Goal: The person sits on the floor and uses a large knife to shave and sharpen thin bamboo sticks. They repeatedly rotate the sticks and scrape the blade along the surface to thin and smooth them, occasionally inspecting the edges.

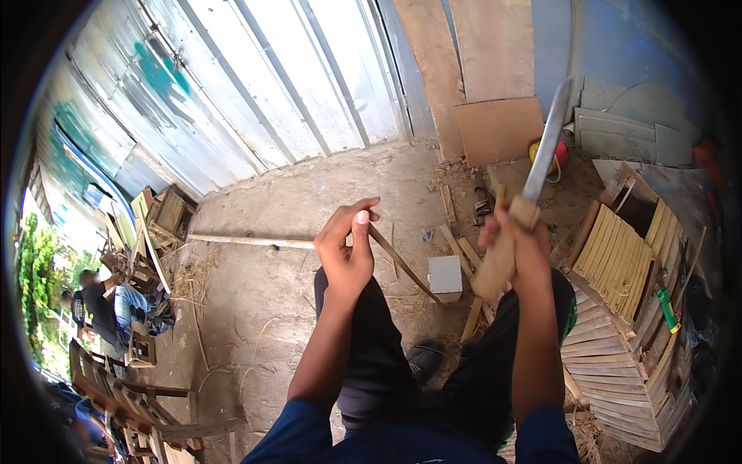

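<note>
The left hand [346, 251] was closed to a pinch, thumb against bent fingers, with a thin strip [403, 263] between them. The strip slanted down and right from that grip, its far end overlapping the pale box [446, 271]; whether the two touched could not be told. A pinch probably sufficed for something so slim, and it left most of the length free.

Right of the pinch, the right hand [527, 236] was wrapped around the knife [543, 158] at its thick wooden handle [493, 271]. The blade rose above this grip, tip away from the legs [367, 363], likely for safety, while the handle ran on below it, perhaps as a counterweight. Knife and strip stood well apart, which kept the edge clear of the left fingers.

Left of the left grip, a pole [251, 240] lay on the ground. Right of the right grip stood slatted panels [617, 263], seemingly set aside there, beyond the working arm. Below and between both grips showed a shoe [425, 358].
</note>
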Action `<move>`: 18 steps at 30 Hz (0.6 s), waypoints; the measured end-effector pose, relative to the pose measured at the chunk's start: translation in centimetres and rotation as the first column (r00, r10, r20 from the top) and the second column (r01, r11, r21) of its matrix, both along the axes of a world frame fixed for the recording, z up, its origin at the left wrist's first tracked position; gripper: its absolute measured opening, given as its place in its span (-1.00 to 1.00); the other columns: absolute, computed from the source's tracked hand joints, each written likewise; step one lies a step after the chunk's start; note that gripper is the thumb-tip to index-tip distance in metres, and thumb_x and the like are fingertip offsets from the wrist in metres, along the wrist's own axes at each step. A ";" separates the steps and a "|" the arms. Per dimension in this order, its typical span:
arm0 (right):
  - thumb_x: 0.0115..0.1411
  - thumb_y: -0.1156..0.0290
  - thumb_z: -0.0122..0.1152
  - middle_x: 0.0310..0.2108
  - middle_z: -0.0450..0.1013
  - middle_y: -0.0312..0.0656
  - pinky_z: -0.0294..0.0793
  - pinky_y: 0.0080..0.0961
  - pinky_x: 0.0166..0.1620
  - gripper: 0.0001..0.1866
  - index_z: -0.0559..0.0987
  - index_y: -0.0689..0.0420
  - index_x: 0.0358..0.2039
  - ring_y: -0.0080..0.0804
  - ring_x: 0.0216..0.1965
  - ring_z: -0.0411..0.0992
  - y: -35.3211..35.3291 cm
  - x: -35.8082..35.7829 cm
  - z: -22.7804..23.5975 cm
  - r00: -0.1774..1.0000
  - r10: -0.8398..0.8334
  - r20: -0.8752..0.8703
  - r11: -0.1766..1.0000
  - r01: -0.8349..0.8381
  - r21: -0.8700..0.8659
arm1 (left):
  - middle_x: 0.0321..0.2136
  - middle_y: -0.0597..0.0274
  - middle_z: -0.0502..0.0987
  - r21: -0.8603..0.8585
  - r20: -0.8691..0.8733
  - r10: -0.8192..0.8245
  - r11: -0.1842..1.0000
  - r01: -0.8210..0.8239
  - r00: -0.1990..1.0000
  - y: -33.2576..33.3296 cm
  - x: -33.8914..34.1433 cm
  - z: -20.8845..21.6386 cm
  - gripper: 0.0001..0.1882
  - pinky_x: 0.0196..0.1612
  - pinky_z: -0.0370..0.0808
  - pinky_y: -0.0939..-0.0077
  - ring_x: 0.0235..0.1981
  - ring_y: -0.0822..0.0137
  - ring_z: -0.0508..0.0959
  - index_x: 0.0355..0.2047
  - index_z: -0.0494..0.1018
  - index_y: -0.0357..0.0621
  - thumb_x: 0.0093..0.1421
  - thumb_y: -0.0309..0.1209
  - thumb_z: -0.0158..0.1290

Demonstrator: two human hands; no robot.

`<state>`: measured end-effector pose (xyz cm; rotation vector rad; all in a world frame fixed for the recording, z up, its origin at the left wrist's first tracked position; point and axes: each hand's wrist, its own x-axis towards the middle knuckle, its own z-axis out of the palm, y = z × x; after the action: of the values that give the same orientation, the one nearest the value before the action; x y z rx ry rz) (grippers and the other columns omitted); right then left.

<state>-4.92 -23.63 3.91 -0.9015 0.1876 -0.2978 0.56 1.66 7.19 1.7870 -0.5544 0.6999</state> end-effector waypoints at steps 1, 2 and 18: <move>0.24 0.52 0.24 -0.45 0.51 -0.14 0.58 -0.39 -0.37 -0.66 0.44 0.23 0.02 -0.38 -0.50 0.52 0.3 -2.5 -0.3 0.997 0.062 -0.055 0.994 -0.067 -0.088 | -0.40 0.07 0.63 0.048 0.027 0.003 0.999 -0.005 1.000 0.4 -0.4 0.6 -0.81 -0.32 0.49 0.53 -0.42 0.37 0.59 -0.23 0.65 -0.34 0.35 -0.49 0.06; 0.22 0.54 0.24 -0.46 0.50 -0.15 0.57 -0.41 -0.37 -0.57 0.41 0.22 0.10 -0.40 -0.50 0.51 0.7 -5.6 -0.7 0.986 0.144 -0.087 0.978 -0.155 -0.138 | -0.40 0.07 0.63 0.095 0.047 0.007 0.995 -0.012 0.999 0.8 -0.9 1.1 -0.84 -0.33 0.49 0.54 -0.42 0.36 0.59 -0.22 0.65 -0.33 0.32 -0.53 0.10; 0.26 0.39 0.33 -0.33 0.57 -0.19 0.50 -0.51 -0.08 -0.21 0.21 -0.18 0.45 -0.49 -0.33 0.52 7.2 -24.9 -3.6 0.686 0.405 -0.604 0.642 -0.684 -0.347 | -0.50 0.15 0.63 0.558 -0.093 -0.082 0.821 0.120 0.992 3.8 -6.4 5.0 -0.92 -0.54 0.49 0.59 -0.60 0.43 0.62 -0.32 0.58 -0.29 0.24 -0.52 0.23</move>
<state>-29.83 -16.42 0.28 -1.5643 0.2673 0.5206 -5.85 5.45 12.21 2.2992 -0.8723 0.4186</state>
